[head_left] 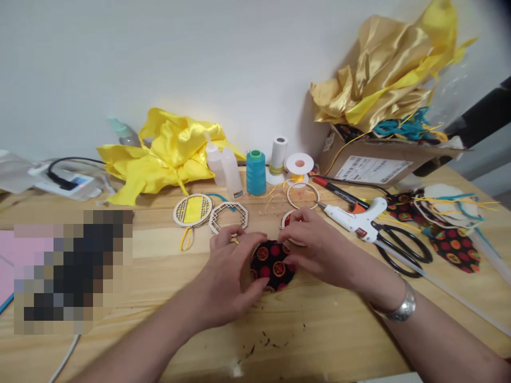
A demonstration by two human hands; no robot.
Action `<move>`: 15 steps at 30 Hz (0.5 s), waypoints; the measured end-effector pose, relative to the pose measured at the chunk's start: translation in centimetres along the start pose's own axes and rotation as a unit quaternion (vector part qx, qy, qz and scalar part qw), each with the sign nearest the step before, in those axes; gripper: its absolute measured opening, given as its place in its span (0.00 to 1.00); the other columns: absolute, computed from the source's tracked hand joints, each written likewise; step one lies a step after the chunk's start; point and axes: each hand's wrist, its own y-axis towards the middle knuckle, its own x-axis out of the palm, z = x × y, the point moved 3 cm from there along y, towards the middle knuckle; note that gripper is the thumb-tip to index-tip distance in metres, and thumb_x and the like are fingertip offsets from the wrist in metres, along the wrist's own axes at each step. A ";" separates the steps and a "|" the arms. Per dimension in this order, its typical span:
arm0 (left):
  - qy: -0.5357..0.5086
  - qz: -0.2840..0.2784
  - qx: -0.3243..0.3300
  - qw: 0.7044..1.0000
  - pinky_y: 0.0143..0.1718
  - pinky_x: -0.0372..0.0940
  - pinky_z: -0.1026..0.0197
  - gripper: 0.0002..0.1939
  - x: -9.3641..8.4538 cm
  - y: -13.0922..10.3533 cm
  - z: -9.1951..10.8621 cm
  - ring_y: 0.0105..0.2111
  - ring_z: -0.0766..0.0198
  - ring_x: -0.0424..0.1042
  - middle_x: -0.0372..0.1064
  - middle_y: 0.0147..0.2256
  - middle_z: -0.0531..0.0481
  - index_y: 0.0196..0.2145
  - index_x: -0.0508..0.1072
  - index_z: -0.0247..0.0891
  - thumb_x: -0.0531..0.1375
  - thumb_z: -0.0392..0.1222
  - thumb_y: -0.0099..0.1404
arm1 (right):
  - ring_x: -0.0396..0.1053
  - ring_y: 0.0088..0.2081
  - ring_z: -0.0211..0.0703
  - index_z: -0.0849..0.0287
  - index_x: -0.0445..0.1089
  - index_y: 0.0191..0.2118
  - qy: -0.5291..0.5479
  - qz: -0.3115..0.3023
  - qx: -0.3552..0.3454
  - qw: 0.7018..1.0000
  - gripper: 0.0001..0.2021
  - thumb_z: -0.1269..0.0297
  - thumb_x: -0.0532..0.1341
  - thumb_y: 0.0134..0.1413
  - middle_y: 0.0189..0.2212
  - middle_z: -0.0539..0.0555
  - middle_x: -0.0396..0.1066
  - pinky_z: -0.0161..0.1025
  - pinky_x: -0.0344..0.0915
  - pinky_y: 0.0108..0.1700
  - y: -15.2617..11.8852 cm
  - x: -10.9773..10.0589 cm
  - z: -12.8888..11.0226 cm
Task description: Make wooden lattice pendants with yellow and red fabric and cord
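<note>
A round piece of black patterned fabric point(273, 268), printed with red and orange circles, lies at the table's front middle. My left hand point(235, 276) curves around its left side, with the thumb on the front edge and the fingers at the back. At its right edge, the thumb and bent fingers of my right hand point(313, 242) pinch the cloth. Behind those fingers a wooden ring point(284, 219) with red inside is partly hidden. An octagonal wooden lattice frame point(244, 218) lies just beyond my left fingers, and a round lattice frame point(178, 215) with yellow cloth sits left of it.
To the right lie a white glue gun point(345, 221), black-handled scissors point(425, 252) and a marker point(339, 192). Along the wall stand a teal thread cone point(256, 175), plastic bottles point(231, 173), yellow satin point(171, 154) and a cardboard box point(423, 157). A blurred-out area covers the left.
</note>
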 end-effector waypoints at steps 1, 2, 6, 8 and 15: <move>0.001 -0.009 -0.004 1.000 0.54 0.50 0.42 0.27 0.1 0.1 0.0 0.52 0.47 0.51 0.66 0.48 0.47 0.52 0.59 0.42 0.61 0.40 0.55 | 0.58 0.45 0.46 0.58 0.68 0.38 -0.009 -0.006 0.005 1.000 0.09 0.73 0.63 0.49 0.37 0.55 0.66 0.41 0.61 0.44 0.0 0.2 -0.1; 0.001 -0.016 -0.009 1.000 0.54 0.49 0.41 0.28 0.1 0.1 0.1 0.53 0.46 0.51 0.67 0.48 0.47 0.53 0.58 0.42 0.61 0.40 0.54 | 0.57 0.45 0.47 0.58 0.68 0.38 -0.016 -0.011 0.009 1.000 0.10 0.72 0.65 0.48 0.37 0.55 0.65 0.42 0.61 0.44 0.1 0.3 -0.1; -0.002 -0.034 -0.032 0.999 0.54 0.49 0.41 0.33 0.2 0.3 0.1 0.54 0.44 0.50 0.67 0.49 0.46 0.54 0.57 0.42 0.63 0.45 0.53 | 0.57 0.45 0.48 0.58 0.67 0.42 -0.025 -0.022 0.014 0.999 0.17 0.64 0.68 0.44 0.38 0.56 0.65 0.43 0.60 0.45 0.1 0.3 -0.3; 0.000 -0.037 -0.039 0.999 0.54 0.50 0.40 0.36 0.4 0.2 0.0 0.55 0.43 0.50 0.65 0.51 0.44 0.56 0.56 0.41 0.64 0.47 0.52 | 0.57 0.45 0.49 0.59 0.66 0.43 -0.025 -0.024 0.013 0.999 0.21 0.59 0.69 0.42 0.39 0.56 0.66 0.44 0.60 0.45 0.1 0.3 -0.4; -0.004 -0.014 -0.014 1.000 0.53 0.50 0.40 0.36 0.5 -0.1 -0.2 0.54 0.44 0.52 0.64 0.52 0.42 0.60 0.50 0.41 0.61 0.44 0.57 | 0.57 0.45 0.49 0.60 0.65 0.38 -0.048 -0.009 0.019 0.999 0.15 0.59 0.66 0.47 0.36 0.56 0.66 0.44 0.60 0.44 0.2 0.5 -0.4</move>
